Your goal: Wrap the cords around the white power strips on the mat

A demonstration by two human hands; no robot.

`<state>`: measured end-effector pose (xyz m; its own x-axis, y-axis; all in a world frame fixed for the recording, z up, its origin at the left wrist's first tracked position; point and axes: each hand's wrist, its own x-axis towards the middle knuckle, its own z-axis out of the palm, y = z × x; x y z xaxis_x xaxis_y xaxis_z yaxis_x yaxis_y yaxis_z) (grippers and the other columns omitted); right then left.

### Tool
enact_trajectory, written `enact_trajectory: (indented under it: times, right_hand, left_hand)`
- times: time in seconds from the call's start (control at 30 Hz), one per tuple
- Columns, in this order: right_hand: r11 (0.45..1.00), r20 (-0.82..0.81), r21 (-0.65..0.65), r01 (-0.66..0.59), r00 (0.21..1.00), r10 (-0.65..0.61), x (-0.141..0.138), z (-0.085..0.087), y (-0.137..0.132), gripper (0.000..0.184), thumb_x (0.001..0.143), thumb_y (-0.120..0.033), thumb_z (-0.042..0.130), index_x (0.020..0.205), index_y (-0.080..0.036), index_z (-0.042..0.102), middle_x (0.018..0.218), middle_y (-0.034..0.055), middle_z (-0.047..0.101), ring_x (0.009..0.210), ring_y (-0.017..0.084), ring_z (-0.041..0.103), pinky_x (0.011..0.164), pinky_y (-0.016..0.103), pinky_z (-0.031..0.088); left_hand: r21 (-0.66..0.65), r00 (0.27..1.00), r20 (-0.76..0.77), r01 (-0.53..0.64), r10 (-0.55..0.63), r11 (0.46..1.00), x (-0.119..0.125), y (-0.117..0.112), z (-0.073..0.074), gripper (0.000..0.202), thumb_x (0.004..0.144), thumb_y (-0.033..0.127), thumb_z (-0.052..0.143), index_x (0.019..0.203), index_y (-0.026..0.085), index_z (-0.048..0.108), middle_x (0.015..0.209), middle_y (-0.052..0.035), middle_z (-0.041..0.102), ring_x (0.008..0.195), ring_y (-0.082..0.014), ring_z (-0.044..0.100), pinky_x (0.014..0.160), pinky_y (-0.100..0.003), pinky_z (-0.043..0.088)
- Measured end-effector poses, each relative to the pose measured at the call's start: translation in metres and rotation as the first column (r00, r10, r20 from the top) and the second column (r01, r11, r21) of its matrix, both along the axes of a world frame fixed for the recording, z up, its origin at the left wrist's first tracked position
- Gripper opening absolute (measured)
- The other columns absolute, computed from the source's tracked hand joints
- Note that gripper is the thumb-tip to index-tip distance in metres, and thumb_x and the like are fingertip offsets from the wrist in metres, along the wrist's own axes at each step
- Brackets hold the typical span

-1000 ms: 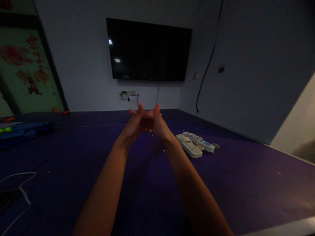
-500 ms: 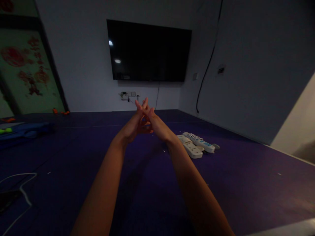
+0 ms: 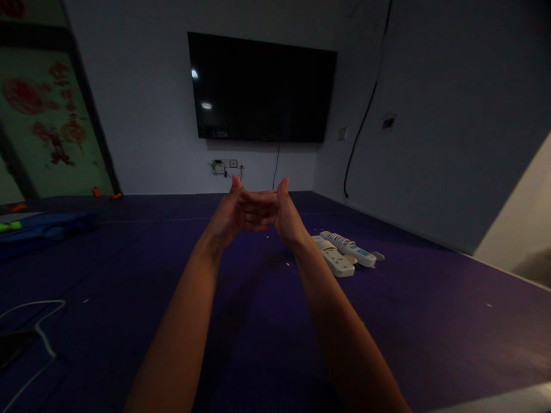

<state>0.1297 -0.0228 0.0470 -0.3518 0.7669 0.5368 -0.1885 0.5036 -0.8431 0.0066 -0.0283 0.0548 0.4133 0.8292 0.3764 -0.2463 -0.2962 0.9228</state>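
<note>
A person's bare left hand (image 3: pixel 227 217) and right hand (image 3: pixel 288 219) meet above a purple floor (image 3: pixel 262 338), fingers extended and overlapping, thumbs raised, neither gripping an object; two white power strips (image 3: pixel 341 265) lie right of the right forearm (image 3: pixel 333 310). The step seems a finger-to-finger hold; any next move calls for freeing the fingers first

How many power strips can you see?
2. One strip lies just right of the right arm, partly behind it; the other strip lies beside it, farther right. The arm could hide more.
</note>
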Motion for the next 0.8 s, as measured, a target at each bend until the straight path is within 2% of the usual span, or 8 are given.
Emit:
enact_trajectory:
  times: [0.13, 0.27, 0.4, 0.47, 0.57, 0.7, 0.8]
  right_hand:
    - [1.000, -0.003, -0.003, -0.013, 1.000, 0.013, -0.001, -0.002, 0.002, 0.094, 0.071, -0.086, 0.013, 0.114, -0.022, 0.068, 0.090, 0.0121, 0.073, 0.081, 0.021, 0.069, 0.063, 0.034, 0.056]
    - [0.996, 0.016, 0.017, -0.085, 0.996, 0.085, 0.002, -0.002, 0.004, 0.091, 0.075, -0.083, 0.012, 0.119, -0.025, 0.064, 0.103, 0.0121, 0.071, 0.090, 0.022, 0.067, 0.070, 0.038, 0.055]
    - [0.996, 0.022, 0.058, -0.061, 0.998, 0.060, 0.008, 0.001, 0.007, 0.081, 0.079, -0.079, 0.013, 0.126, -0.031, 0.058, 0.131, 0.0081, 0.057, 0.109, 0.025, 0.058, 0.079, 0.041, 0.053]
    - [0.996, 0.001, 0.085, -0.022, 1.000, 0.022, 0.012, 0.002, 0.008, 0.076, 0.080, -0.078, 0.013, 0.127, -0.035, 0.056, 0.140, 0.0044, 0.048, 0.116, 0.025, 0.053, 0.083, 0.043, 0.051]
    - [0.997, -0.024, 0.072, -0.007, 1.000, 0.009, 0.016, 0.002, 0.010, 0.077, 0.080, -0.078, 0.014, 0.128, -0.034, 0.055, 0.137, 0.0060, 0.051, 0.112, 0.026, 0.055, 0.085, 0.046, 0.049]
    - [1.000, -0.031, 0.017, -0.001, 1.000, 0.002, 0.018, 0.004, 0.009, 0.088, 0.077, -0.081, 0.011, 0.122, -0.025, 0.062, 0.115, 0.0115, 0.066, 0.099, 0.025, 0.063, 0.082, 0.045, 0.050]
    - [1.000, -0.017, -0.014, 0.000, 1.000, 0.000, 0.019, 0.005, 0.007, 0.094, 0.074, -0.083, 0.009, 0.118, -0.022, 0.065, 0.106, 0.0128, 0.070, 0.096, 0.026, 0.065, 0.082, 0.045, 0.051]
  left_hand:
    - [-0.012, 1.000, -0.008, -0.015, 0.015, 1.000, -0.002, 0.000, 0.000, 0.091, 0.078, 0.078, 0.019, 0.122, 0.010, 0.060, 0.079, -0.0163, 0.072, 0.079, -0.0247, 0.069, 0.064, -0.033, 0.053]
    - [-0.019, 1.000, 0.002, 0.030, -0.030, 0.999, -0.005, -0.001, 0.000, 0.092, 0.077, 0.079, 0.015, 0.128, 0.013, 0.055, 0.094, -0.0166, 0.071, 0.084, -0.0243, 0.067, 0.067, -0.034, 0.053]
    - [0.009, 0.998, 0.057, 0.037, -0.038, 0.999, -0.004, -0.001, -0.002, 0.082, 0.078, 0.077, 0.025, 0.138, 0.026, 0.043, 0.119, -0.0130, 0.064, 0.089, -0.0228, 0.065, 0.072, -0.034, 0.052]
    - [0.023, 0.997, 0.081, 0.011, -0.013, 1.000, -0.004, 0.001, -0.003, 0.077, 0.078, 0.075, 0.032, 0.139, 0.029, 0.041, 0.125, -0.0110, 0.061, 0.091, -0.0216, 0.064, 0.074, -0.033, 0.050]
    - [0.005, 0.995, 0.098, -0.028, 0.028, 1.000, -0.007, 0.005, -0.003, 0.076, 0.078, 0.075, 0.032, 0.132, 0.024, 0.051, 0.116, -0.0114, 0.066, 0.091, -0.0209, 0.064, 0.074, -0.031, 0.049]
    - [-0.044, 0.992, 0.112, -0.047, 0.052, 0.998, -0.012, 0.007, 0.000, 0.082, 0.080, 0.075, 0.021, 0.113, 0.014, 0.066, 0.089, -0.0118, 0.073, 0.087, -0.0236, 0.067, 0.075, -0.034, 0.049]
    - [-0.061, 0.995, 0.091, -0.035, 0.040, 0.998, -0.015, 0.005, 0.002, 0.084, 0.081, 0.074, 0.018, 0.104, 0.012, 0.069, 0.079, -0.0113, 0.073, 0.083, -0.0247, 0.068, 0.075, -0.035, 0.050]
